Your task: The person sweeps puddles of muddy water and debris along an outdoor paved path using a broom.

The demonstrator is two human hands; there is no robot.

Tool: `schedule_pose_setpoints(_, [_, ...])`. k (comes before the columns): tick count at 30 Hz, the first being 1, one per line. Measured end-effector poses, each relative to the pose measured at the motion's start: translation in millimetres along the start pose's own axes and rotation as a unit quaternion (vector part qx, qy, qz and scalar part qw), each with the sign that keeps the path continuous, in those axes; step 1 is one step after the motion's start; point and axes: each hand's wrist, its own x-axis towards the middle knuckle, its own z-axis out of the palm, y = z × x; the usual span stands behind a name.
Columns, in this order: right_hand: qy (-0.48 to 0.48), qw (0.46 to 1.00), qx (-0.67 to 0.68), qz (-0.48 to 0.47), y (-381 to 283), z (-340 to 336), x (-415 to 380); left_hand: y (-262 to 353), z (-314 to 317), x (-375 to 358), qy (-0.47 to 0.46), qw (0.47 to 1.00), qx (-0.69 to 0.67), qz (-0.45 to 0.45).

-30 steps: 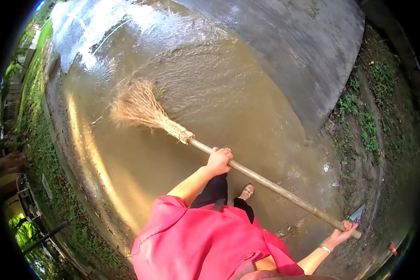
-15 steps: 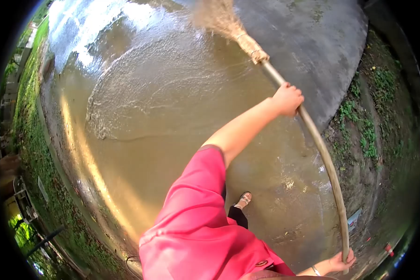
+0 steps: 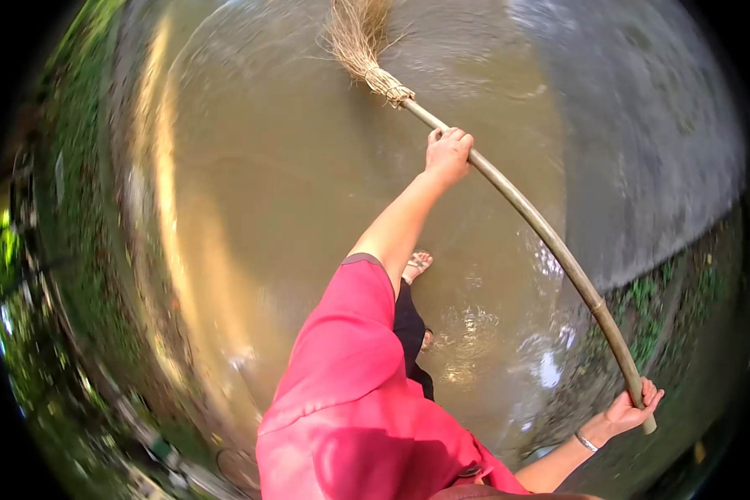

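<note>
A long-handled broom (image 3: 550,237) slants across the head view, its straw bristles (image 3: 360,37) at the top over shallow muddy water. My left hand (image 3: 450,156) is closed round the upper part of the handle, a little below the bound neck of the bristles. Near the butt end of the same handle, my right hand (image 3: 631,410) is wrapped on it, with a silver bracelet at the wrist. The bristle tips are cut off by the top edge of the view.
Brown water (image 3: 292,192) covers the pavement around my sandalled foot (image 3: 417,265). To the right lies grey concrete (image 3: 650,150), bordered by soil and weeds (image 3: 646,312). A grassy verge (image 3: 79,217) runs along the left.
The broom and both hands have shifted in view, the bristles now farther left over the water. A foot has come forward. The concrete takes up a different part of the right side.
</note>
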Motion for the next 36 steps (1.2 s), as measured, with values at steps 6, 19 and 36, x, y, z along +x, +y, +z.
schedule_pose_setpoints(6, [-0.160,0.973,0.002,0.167,94,96,20,-123,-68,-123,0.100,0.979,0.058,-0.169])
schedule_pose_setpoints(19, [-0.369,0.854,-0.043,0.364,242,193,-162,-206,-163,-464,0.044,0.860,0.057,-0.506])
schedule_pose_setpoints(36, [-0.279,0.892,0.035,0.355,77,11,-167,-41,-222,-599,-0.022,0.913,0.090,-0.396])
